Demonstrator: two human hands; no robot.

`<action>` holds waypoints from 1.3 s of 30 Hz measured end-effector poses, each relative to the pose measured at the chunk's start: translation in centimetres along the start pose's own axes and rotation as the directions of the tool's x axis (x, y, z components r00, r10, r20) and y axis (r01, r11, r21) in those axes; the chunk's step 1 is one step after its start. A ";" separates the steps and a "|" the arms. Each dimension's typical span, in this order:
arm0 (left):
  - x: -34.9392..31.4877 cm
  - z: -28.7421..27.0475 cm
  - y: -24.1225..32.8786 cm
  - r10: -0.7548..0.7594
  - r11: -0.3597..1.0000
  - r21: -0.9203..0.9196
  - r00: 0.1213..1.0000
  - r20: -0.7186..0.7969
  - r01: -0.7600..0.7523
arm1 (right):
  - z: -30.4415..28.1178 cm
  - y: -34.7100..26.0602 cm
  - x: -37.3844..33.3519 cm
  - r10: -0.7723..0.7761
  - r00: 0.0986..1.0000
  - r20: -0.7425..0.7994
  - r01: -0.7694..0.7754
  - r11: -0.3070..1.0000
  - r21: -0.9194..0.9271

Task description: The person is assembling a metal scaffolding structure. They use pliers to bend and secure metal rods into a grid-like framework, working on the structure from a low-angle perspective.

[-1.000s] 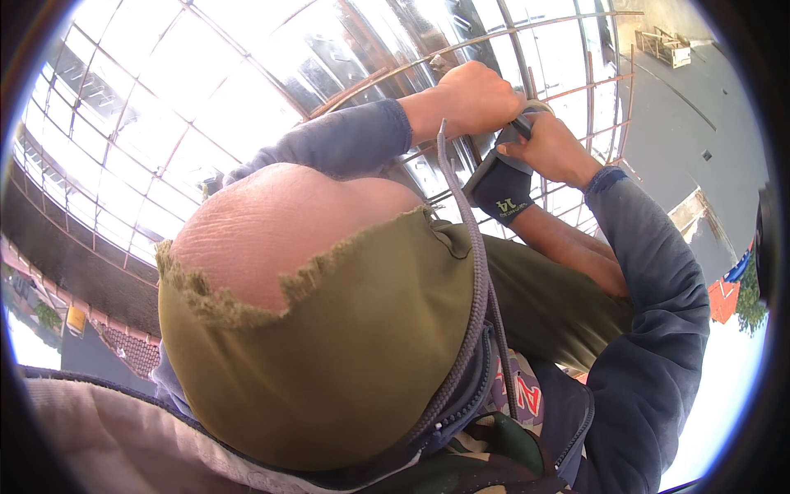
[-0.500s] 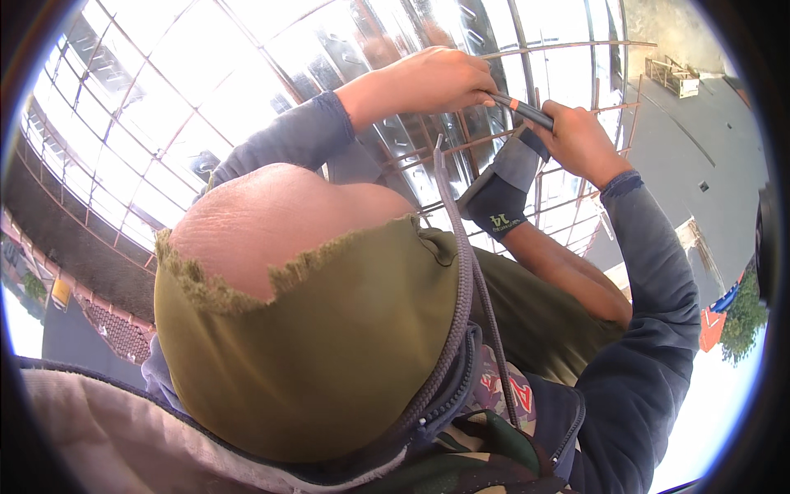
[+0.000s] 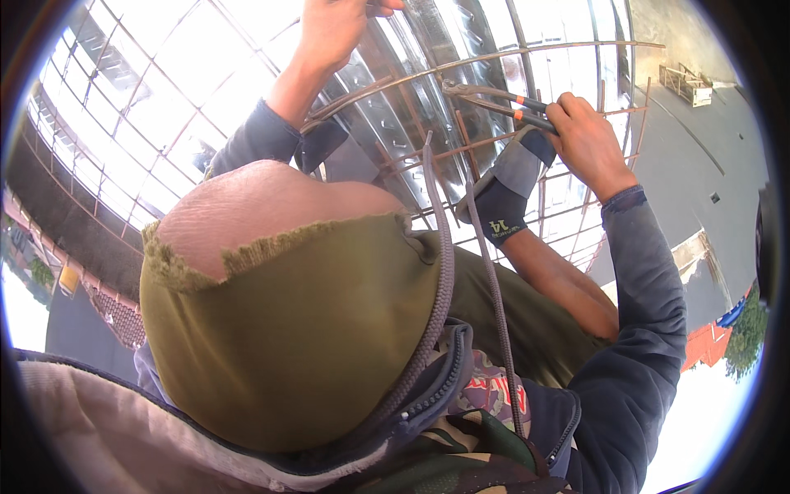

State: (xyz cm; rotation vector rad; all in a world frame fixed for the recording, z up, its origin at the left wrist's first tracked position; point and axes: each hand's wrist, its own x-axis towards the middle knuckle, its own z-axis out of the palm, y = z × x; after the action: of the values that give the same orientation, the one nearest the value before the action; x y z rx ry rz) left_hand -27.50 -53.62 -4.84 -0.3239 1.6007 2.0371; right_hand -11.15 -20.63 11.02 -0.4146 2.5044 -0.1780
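Right hand [image 3: 586, 140] grips pliers [image 3: 494, 97]: slim, dark metal, orange-marked handles. Left hand [image 3: 333, 29] is closed on a rusty rebar [image 3: 494, 59]

Left hand [image 3: 333, 33] fingers cut off by top edge; pliers [image 3: 494, 100] handles hidden inside right hand [image 3: 586, 142].

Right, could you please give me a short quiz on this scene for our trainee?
1. True or false: the pliers are held in the left hand.
2. What sits just below the pliers' handles? A) a hammer B) a dark and grey glove C) a bucket
3. Fill in: the right hand works at a cage of thin, rusty metal ____.

Key: 1 false, the right hand holds them; 2 B; 3 bars.
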 end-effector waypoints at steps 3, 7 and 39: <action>0.9 -2.5 0.8 0.062 0.998 0.025 0.996 -0.067 -0.060 | 0.1 0.1 1.1 -0.049 0.999 -0.005 0.048 0.998 -0.029; -0.1 -3.0 1.7 0.047 0.999 0.017 0.995 -0.091 -0.045 | 1.3 1.9 1.6 0.030 0.999 0.041 -0.026 0.995 -0.097; -16.6 -1.6 1.2 -0.436 0.821 0.428 0.899 0.047 0.377 | 5.9 -9.2 4.2 0.107 0.961 0.255 -0.274 0.489 0.828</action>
State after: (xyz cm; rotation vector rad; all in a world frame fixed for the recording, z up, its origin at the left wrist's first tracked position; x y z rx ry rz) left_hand -14.52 -59.55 3.87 -0.3214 1.6510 1.3319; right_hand -8.71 -30.88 5.97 0.2754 1.9262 -1.1937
